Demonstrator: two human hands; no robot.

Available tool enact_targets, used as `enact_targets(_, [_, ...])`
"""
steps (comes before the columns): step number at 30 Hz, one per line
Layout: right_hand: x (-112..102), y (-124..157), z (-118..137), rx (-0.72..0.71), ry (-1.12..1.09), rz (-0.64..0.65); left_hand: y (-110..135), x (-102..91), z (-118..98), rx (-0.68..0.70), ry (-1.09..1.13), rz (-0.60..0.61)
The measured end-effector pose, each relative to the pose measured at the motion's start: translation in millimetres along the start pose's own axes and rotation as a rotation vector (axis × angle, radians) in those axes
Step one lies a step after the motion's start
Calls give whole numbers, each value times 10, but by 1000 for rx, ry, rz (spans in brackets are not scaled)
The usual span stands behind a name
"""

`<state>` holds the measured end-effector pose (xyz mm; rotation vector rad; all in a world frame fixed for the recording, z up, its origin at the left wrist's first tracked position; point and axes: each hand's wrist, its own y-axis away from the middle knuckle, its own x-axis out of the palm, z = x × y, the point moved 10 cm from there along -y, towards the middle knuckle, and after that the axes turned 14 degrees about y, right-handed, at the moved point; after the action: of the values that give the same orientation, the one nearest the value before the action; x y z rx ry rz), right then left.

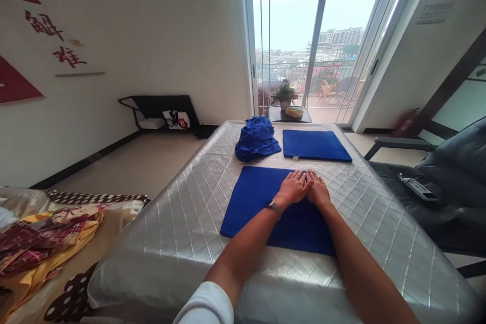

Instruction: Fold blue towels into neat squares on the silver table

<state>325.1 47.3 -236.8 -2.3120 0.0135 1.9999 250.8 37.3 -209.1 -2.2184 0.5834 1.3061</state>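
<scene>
A blue cloth (pixel 250 201) lies spread flat on the silver quilted tabletop (pixel 182 223) in front of me. My left hand (pixel 294 186) and my right hand (pixel 317 188) rest side by side on the cloth's far edge, palms down, fingers stretched flat and holding nothing. A watch sits on my left wrist. Beyond them lie a neatly folded blue cloth (pixel 314 145) and, to its left, a crumpled heap of blue cloths (pixel 257 139).
A dark chair (pixel 451 182) with a remote on it stands to the right of the table. Patterned bedding (pixel 49 243) lies at the lower left. Past the table stand a small side table with a potted plant (pixel 284 95) and a glass balcony door.
</scene>
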Motion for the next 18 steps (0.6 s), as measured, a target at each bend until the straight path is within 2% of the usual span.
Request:
enact_targets(2, [6,-4,-9,4,3,3,-2,47,50,-32,10,-6])
enact_targets(5, [-4,-17,-6,14,-9,6,84,-14,284,-81,18,-5])
enact_targets(7, [-14,-24,-5,24,-22,7,185,-133,542,-137,13,-8])
enact_targets(13, [6,-36,-11,29,-23,26,649,-633,1535,-378,-68,-46])
enact_targets(15, [18,-44,-18,30,-15,30,784,-748,1751,-420,-88,-66])
enact_targets(18, [27,-57,-24,32,-16,29,874,-795,1878,-442,-91,-59])
